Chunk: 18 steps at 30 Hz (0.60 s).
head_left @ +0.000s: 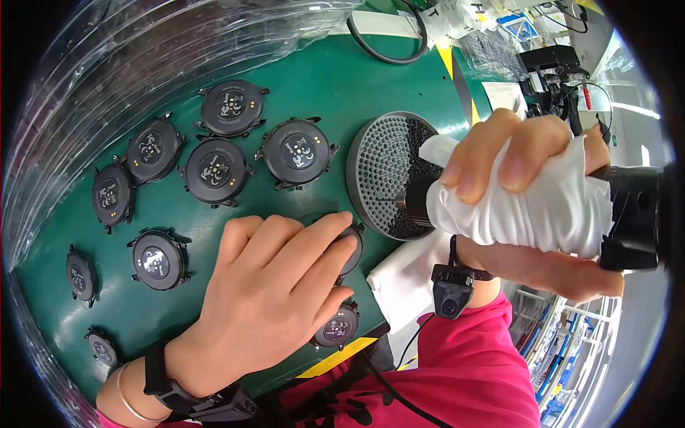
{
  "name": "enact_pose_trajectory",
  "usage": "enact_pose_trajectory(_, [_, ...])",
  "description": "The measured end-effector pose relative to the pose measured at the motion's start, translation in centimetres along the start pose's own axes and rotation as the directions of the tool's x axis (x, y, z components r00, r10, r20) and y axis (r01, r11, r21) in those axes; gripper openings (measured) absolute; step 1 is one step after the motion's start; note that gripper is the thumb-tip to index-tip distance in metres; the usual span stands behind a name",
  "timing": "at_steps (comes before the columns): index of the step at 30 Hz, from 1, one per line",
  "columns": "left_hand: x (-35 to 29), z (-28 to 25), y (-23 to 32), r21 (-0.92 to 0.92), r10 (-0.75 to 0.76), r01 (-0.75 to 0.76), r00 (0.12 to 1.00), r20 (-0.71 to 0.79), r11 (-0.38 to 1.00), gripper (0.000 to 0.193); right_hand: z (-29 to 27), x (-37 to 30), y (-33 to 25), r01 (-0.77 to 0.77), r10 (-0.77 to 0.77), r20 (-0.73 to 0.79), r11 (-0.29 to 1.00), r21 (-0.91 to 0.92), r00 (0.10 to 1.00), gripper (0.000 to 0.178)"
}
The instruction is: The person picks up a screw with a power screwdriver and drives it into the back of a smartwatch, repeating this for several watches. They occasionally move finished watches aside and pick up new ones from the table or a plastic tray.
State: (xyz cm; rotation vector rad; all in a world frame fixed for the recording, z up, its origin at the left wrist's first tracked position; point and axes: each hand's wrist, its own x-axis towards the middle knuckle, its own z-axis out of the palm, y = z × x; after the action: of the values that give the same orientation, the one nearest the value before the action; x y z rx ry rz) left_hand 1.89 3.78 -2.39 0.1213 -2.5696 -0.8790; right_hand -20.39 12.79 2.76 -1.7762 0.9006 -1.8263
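My right hand is wrapped round an electric screwdriver, its black body covered in white cloth. The tip points left, over a round grey perforated screw tray with small black screws heaped on its right side. My left hand reaches across the green table, fingers and thumb closed about a black round watch case, mostly hidden under the fingers. Just below the thumb lies another watch case.
Several black watch cases, back side up, lie left of the tray, among them one watch case nearest it. Clear plastic sheeting rises at the left and back. A white cloth or paper lies below the tray; a black cable loop is behind.
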Motion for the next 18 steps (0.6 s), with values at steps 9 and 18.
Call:
enact_pose_trajectory(9, [-0.1,0.1,-0.2,0.029,0.019,-0.018,1.0,-0.002,0.999,0.052,0.6,0.1,-1.5,0.012,-0.016,-0.03,0.992,-0.123,0.999,0.098])
enact_pose_trajectory(18, [-0.1,0.3,-0.2,0.032,0.028,-0.028,1.0,-0.014,0.999,0.051,0.4,0.3,-1.1,0.049,-0.053,-0.03,0.993,-0.11,0.998,0.093])
